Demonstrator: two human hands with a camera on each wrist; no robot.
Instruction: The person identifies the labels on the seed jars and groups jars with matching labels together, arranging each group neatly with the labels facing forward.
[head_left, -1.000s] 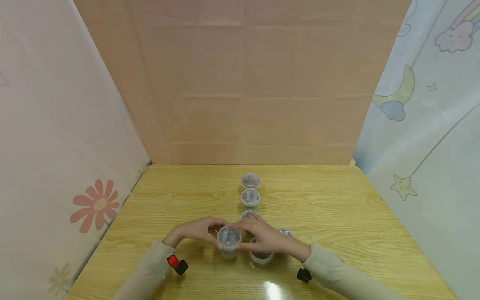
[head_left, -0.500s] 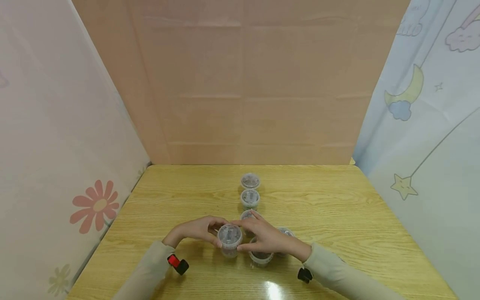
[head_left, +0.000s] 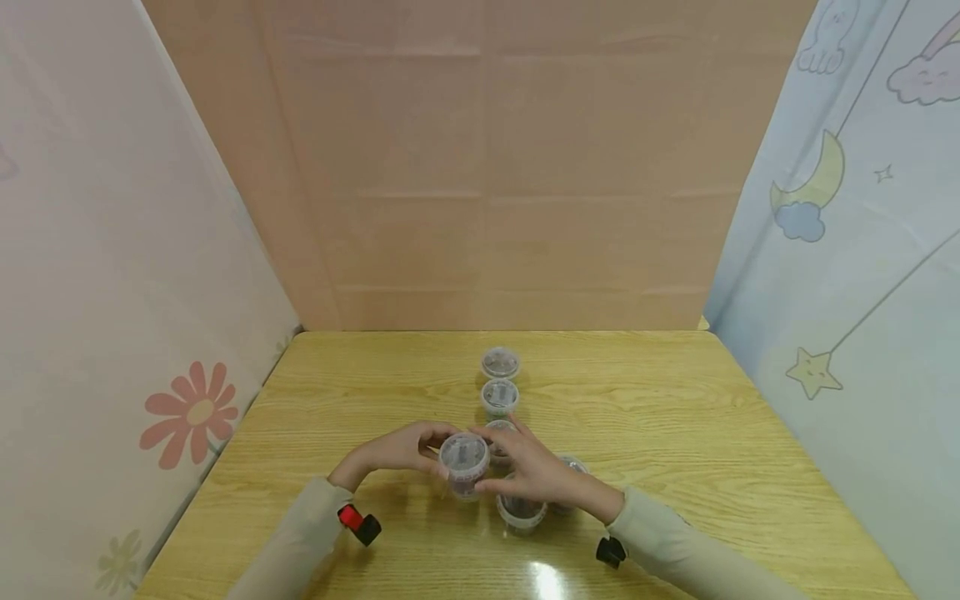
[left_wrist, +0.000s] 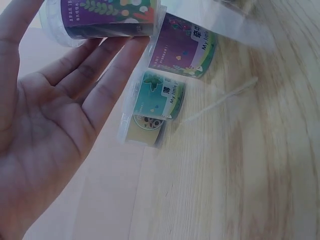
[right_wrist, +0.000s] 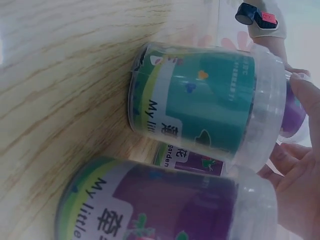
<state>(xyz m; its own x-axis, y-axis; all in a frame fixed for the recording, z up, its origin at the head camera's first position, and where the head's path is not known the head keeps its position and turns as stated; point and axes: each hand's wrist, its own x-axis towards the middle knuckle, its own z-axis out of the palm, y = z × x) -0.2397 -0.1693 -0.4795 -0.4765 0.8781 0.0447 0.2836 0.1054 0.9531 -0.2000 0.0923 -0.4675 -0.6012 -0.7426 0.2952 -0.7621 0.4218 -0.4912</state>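
Observation:
A clear plastic cup with a lid (head_left: 464, 454) and a purple label is held up over the table, slightly tilted. My left hand (head_left: 405, 447) grips its left side, thumb in front and fingers behind, with the palm facing up in the left wrist view. On the other side my right hand (head_left: 543, 471) spans the cup between thumb and fingertips. Under the right hand stand another cup (head_left: 521, 512) and a teal-labelled cup (right_wrist: 200, 100); a purple-labelled cup (left_wrist: 182, 45) stands just beyond the held one. The right palm hides parts of these.
Farther back on the wooden table (head_left: 360, 375), a teal-labelled cup (head_left: 500, 398) and a tan-labelled cup (head_left: 501, 362) line up away from me. A pinkish-brown board (head_left: 480, 167) closes the back, and printed cloths hang at both sides.
The held cup has risen and shifted away from me and a little right. Both hands moved slightly with it. The standing cups stay put.

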